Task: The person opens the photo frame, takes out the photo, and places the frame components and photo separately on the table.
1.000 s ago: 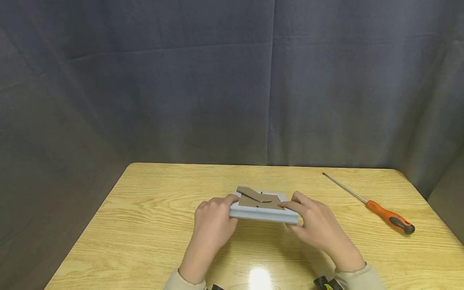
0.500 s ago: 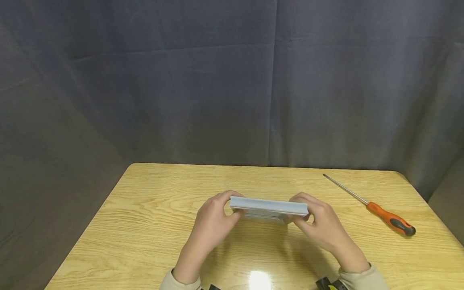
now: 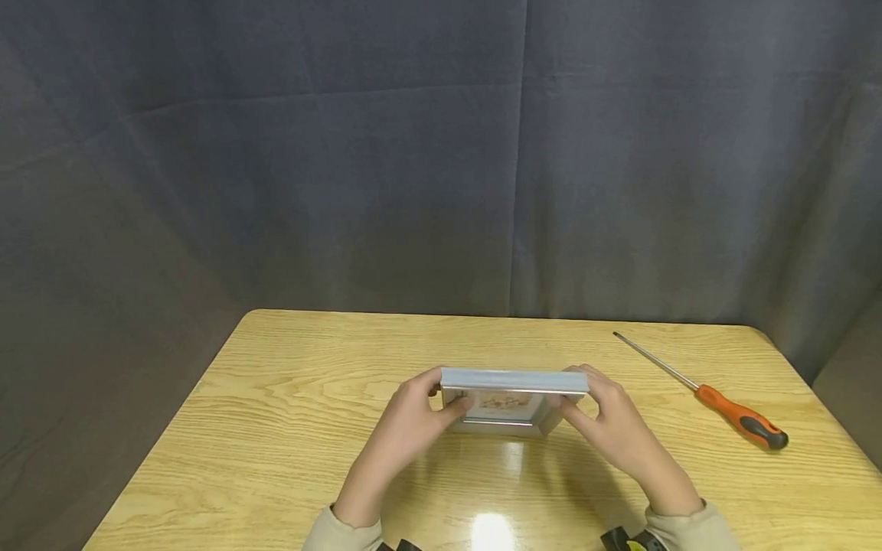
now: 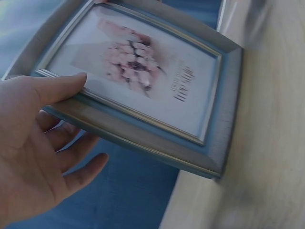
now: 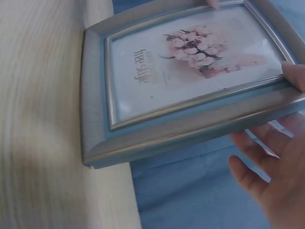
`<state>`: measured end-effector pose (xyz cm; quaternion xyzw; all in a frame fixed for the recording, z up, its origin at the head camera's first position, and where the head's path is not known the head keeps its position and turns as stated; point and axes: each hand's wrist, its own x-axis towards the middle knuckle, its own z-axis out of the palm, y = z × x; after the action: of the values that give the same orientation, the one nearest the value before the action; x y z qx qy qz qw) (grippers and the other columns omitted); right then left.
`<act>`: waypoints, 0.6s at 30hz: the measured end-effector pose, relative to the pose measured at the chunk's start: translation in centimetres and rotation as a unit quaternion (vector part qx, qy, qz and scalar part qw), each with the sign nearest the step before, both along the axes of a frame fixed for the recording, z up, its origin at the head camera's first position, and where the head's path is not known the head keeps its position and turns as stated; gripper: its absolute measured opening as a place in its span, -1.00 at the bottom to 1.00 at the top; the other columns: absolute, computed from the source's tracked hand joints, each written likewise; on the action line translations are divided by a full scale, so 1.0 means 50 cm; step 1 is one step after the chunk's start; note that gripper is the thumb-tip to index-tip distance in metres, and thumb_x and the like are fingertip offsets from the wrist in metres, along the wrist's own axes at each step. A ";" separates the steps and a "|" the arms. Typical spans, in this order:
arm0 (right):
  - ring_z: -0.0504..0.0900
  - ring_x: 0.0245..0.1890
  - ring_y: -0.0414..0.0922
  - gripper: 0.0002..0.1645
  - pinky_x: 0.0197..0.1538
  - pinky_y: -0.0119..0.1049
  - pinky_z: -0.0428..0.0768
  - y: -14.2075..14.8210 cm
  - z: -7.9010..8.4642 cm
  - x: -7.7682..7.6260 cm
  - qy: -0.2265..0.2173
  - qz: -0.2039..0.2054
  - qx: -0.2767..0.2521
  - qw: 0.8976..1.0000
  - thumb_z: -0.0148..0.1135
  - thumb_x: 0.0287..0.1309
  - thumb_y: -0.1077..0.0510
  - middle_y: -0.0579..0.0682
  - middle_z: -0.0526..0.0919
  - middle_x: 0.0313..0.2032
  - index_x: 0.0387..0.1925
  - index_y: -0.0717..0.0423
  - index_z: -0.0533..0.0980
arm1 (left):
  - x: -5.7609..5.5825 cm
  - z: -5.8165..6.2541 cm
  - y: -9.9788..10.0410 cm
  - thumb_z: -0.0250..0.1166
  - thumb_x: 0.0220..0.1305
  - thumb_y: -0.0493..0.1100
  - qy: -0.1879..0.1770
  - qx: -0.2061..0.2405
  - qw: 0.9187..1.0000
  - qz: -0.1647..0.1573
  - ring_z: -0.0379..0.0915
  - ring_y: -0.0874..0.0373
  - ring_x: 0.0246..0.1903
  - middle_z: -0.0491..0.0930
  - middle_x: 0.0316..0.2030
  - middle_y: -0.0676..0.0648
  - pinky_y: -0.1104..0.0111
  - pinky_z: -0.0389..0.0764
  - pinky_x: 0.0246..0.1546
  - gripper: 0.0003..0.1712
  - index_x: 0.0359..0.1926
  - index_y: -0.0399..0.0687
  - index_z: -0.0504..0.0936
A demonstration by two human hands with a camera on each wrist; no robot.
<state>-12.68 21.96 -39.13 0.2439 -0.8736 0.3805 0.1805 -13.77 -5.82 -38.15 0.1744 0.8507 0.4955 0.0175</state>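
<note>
A silver-grey picture frame (image 3: 513,379) is held between both hands above the wooden table, its front tilted toward me. Gripping its left side, my left hand (image 3: 400,432) has the thumb on the front and the other fingers behind. My right hand (image 3: 616,428) grips the opposite side the same way. In the left wrist view, the print (image 4: 136,62) behind the pane shows pink flowers and gold lettering. The right wrist view has the frame's lower edge (image 5: 88,105) right at the tabletop. The frame's back is hidden.
A screwdriver (image 3: 740,417) with an orange and black handle lies on the right of the table (image 3: 276,428), its shaft pointing to the back. Dark grey curtains (image 3: 386,191) hang behind the table and at its sides.
The picture frame has turned over in both hands. Its brown back with the raised stand flap faced up earlier; now its printed front shows. The screwdriver has stayed in place.
</note>
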 end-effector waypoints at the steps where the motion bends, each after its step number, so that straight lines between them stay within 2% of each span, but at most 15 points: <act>1: 0.60 -0.09 -0.25 -0.76 0.00 -0.23 0.58 0.000 -0.002 -0.001 -0.014 0.002 -0.010 1.000 0.34 0.21 0.26 -0.18 0.68 -0.14 -0.08 0.03 0.63 | -0.003 -0.005 0.000 0.34 0.33 -0.01 -0.006 0.004 1.000 -0.002 0.47 -0.07 0.15 0.63 -0.03 0.05 -0.08 0.48 0.13 -0.73 0.00 0.07 0.62; 5: 0.59 0.04 -0.16 -0.68 0.14 -0.05 0.52 -0.003 -0.016 -0.008 -0.066 0.008 -0.047 0.997 0.30 0.26 0.23 -0.09 0.69 -0.02 0.05 0.08 0.60 | -0.011 -0.021 0.000 0.33 0.33 -0.01 -0.012 0.026 1.000 -0.006 0.45 -0.13 0.15 0.57 0.01 0.02 -0.05 0.52 0.10 -0.74 0.00 0.10 0.60; 8: 0.58 0.07 -0.06 -0.66 0.14 0.11 0.48 -0.005 -0.028 -0.012 -0.086 0.004 -0.063 0.994 0.29 0.28 0.21 -0.03 0.68 0.02 0.08 0.09 0.57 | -0.014 -0.030 0.001 0.33 0.33 -0.08 -0.005 0.051 0.999 -0.013 0.46 -0.06 0.12 0.53 0.03 0.01 -0.01 0.52 0.12 -0.70 0.07 0.09 0.60; 11: 0.59 0.02 -0.06 -0.66 0.08 0.07 0.52 -0.007 -0.037 -0.016 -0.086 -0.008 -0.064 0.994 0.29 0.27 0.22 -0.01 0.68 -0.01 0.08 0.11 0.56 | -0.018 -0.041 0.003 0.33 0.34 -0.13 -0.003 0.066 0.998 -0.017 0.49 0.02 0.08 0.53 0.04 0.00 0.06 0.53 0.12 -0.64 0.14 0.07 0.59; 15: 0.61 -0.03 -0.11 -0.65 0.02 -0.02 0.57 -0.008 -0.047 -0.020 -0.085 -0.017 -0.067 0.994 0.29 0.27 0.22 -0.03 0.69 -0.03 0.09 0.13 0.55 | -0.026 -0.059 0.003 0.30 0.36 -0.09 -0.025 0.084 0.996 -0.023 0.52 0.02 0.05 0.56 0.08 -0.03 0.15 0.60 0.01 -0.59 0.21 0.06 0.56; 18: 0.62 0.01 0.00 -0.58 0.07 0.11 0.55 -0.008 -0.060 -0.022 -0.108 -0.007 -0.081 0.991 0.29 0.28 0.20 0.01 0.68 0.01 0.15 0.14 0.51 | -0.030 -0.072 0.003 0.26 0.39 -0.04 -0.045 0.107 0.993 -0.033 0.53 -0.02 0.05 0.59 0.08 -0.06 0.14 0.61 -0.03 -0.56 0.25 0.05 0.53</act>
<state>-13.80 21.57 -42.12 0.1803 -0.8559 0.4727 0.1069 -15.28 -5.68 -41.73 0.1805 0.7850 0.5902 0.0539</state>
